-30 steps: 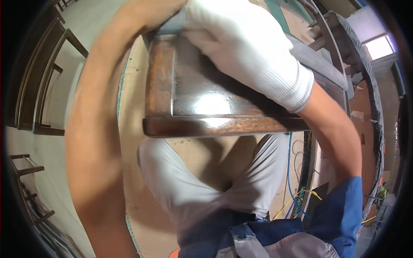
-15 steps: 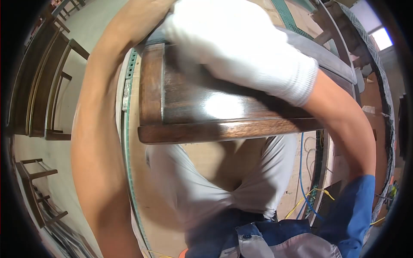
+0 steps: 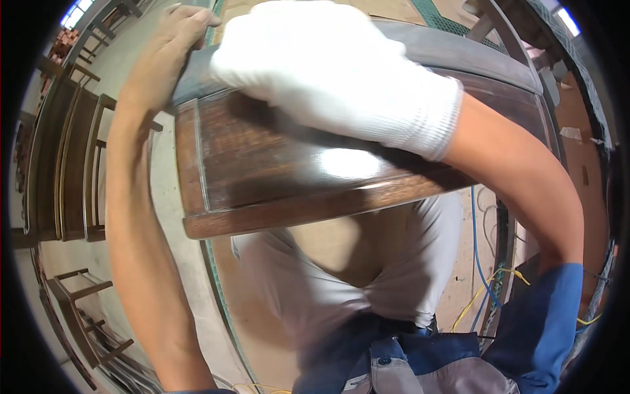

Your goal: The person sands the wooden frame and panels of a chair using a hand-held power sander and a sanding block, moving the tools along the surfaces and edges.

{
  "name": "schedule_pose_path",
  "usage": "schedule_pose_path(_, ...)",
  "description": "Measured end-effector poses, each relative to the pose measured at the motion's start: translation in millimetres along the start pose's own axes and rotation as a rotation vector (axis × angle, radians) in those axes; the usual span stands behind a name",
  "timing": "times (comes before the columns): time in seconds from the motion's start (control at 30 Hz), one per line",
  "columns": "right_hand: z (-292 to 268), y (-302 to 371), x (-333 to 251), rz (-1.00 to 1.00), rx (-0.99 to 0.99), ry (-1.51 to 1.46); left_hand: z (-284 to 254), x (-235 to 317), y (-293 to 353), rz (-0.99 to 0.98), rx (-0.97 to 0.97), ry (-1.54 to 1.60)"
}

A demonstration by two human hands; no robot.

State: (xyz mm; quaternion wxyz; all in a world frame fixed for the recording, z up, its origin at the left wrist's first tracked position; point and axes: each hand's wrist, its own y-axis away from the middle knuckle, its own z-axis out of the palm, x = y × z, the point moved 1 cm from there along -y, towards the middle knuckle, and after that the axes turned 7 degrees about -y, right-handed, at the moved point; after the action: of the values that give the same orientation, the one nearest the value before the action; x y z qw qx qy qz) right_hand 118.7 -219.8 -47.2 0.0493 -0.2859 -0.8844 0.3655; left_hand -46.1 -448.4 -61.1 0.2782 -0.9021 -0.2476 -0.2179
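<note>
A dark brown, glossy wooden furniture piece (image 3: 275, 177) with a framed panel lies tilted across my thighs. A dull grey rail (image 3: 472, 59) runs along its far side. My bare left hand (image 3: 177, 39) is at the far left corner, its fingers bent around the end of the piece. My right hand (image 3: 295, 65), in a white knitted glove, is closed over the far left part of the panel. Its fingers are tucked out of sight beneath the glove, and whatever they hold is hidden.
Dark wooden furniture frames (image 3: 65, 157) stand on the pale floor to the left, with a smaller frame (image 3: 82, 315) nearer me. A blue cable (image 3: 474, 230) and a yellow cable (image 3: 489, 282) lie at the right. A green perforated strip (image 3: 436, 20) shows beyond the piece.
The furniture piece appears turned, its left end nearer me. My gloved right hand has shifted left in the view. My left hand, cut off or hidden before, now shows at the corner.
</note>
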Motion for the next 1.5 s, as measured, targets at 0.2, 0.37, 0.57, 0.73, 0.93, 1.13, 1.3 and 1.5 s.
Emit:
schedule_pose_path(0.2,-110,107,9,0.242,-0.267,0.247,-5,42,-3,-0.041,0.022,-0.124)
schedule_pose_path(0.37,-14,-2,-5,-0.061,0.018,0.111,1,26,-7,0.073,0.034,-0.152)
schedule_pose_path(0.57,-108,80,3,0.096,-0.347,0.48,-23,34,-3,-0.034,-0.039,-0.204)
schedule_pose_path(0.73,-25,5,-12,0.128,-0.086,0.061,-1,30,-9,0.09,-0.001,-0.224)
schedule_pose_path(0.93,-111,99,9,0.069,-0.14,0.437,-26,44,-2,-0.027,-0.028,-0.256)
schedule_pose_path(1.13,-74,72,16,0.075,0.066,0.075,6,89,-5,0.103,0.192,-0.582)
schedule_pose_path(1.3,-56,37,9,0.232,-0.153,0.122,57,168,-2,0.284,0.094,-0.203)
schedule_pose_path(1.5,-123,92,-9,0.51,0.1,0.198,75,162,-18,0.22,0.135,-0.386)
